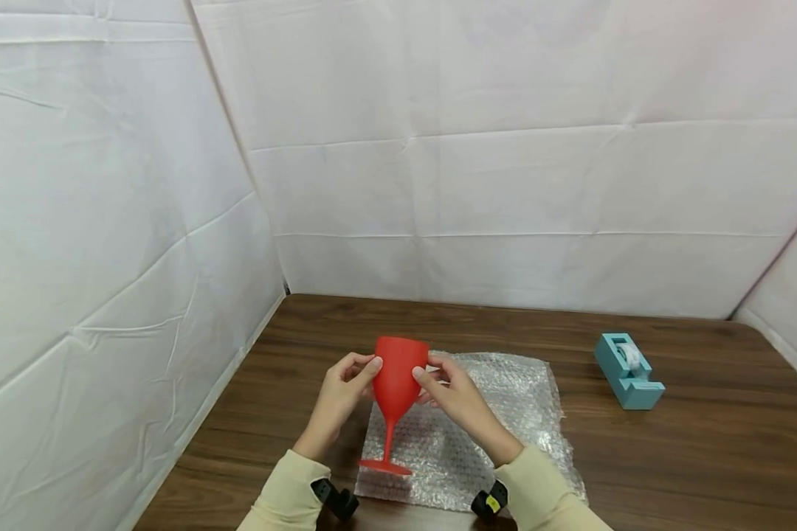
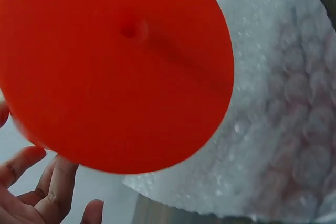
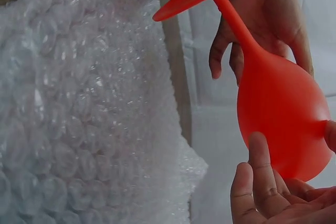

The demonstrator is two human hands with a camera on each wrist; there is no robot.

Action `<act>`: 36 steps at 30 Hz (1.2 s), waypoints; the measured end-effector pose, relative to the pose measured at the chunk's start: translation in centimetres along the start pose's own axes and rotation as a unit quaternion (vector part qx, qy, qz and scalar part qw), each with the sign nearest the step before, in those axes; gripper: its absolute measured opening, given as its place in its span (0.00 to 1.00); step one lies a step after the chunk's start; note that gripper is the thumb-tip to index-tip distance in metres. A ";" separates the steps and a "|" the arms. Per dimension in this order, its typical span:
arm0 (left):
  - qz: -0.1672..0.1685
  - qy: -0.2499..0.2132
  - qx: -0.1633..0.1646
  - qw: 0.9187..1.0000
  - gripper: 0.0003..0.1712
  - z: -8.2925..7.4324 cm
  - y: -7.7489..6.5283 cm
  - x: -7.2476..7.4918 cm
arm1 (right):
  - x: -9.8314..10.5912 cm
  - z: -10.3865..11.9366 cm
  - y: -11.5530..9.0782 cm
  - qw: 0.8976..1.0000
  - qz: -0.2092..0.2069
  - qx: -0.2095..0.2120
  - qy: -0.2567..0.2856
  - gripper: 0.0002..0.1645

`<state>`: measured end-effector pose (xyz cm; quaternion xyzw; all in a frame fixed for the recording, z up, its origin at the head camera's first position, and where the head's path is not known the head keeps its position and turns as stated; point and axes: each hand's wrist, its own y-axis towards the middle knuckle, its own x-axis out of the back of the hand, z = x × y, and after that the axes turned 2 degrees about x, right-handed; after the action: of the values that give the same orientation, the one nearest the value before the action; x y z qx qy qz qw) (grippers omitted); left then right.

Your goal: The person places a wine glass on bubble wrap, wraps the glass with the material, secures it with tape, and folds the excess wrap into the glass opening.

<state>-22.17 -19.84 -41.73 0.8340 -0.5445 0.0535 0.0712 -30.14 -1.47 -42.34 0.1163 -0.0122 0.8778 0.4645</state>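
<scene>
A red wine goblet (image 1: 398, 369) is held upright, slightly tilted, above the left part of a bubble wrap sheet (image 1: 505, 413). My left hand (image 1: 342, 391) grips the bowl's left side near the rim, thumb in front. On the opposite side, my right hand (image 1: 458, 398) pinches the bowl with thumb and fingers. The left wrist view is mostly filled by the goblet's round foot (image 2: 121, 93), which hides much of the bowl. In the right wrist view the whole stem and bowl (image 3: 283, 108) show between both hands.
A teal tape dispenser (image 1: 627, 372) with a roll of clear tape stands right of the bubble wrap on the dark wooden table (image 1: 717, 435). White cloth walls (image 1: 518, 184) enclose the table at the back and sides.
</scene>
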 end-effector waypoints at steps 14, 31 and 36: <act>0.004 -0.012 0.027 1.000 0.19 1.9 1.1 0.1 | -0.8 -2.0 1.2 0.999 0.016 -0.028 -0.030 0.37; -0.017 0.020 0.044 0.999 0.24 2.6 1.7 0.8 | -2.0 -2.7 2.2 0.997 0.058 -0.032 -0.048 0.41; -0.024 0.031 0.047 0.998 0.26 3.3 2.0 0.8 | -2.2 -3.0 2.4 0.996 0.076 -0.021 -0.046 0.43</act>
<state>-23.61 -21.96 -44.73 0.8471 -0.5190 0.1029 0.0500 -31.50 -4.20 -45.54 0.1457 -0.0611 0.9038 0.3978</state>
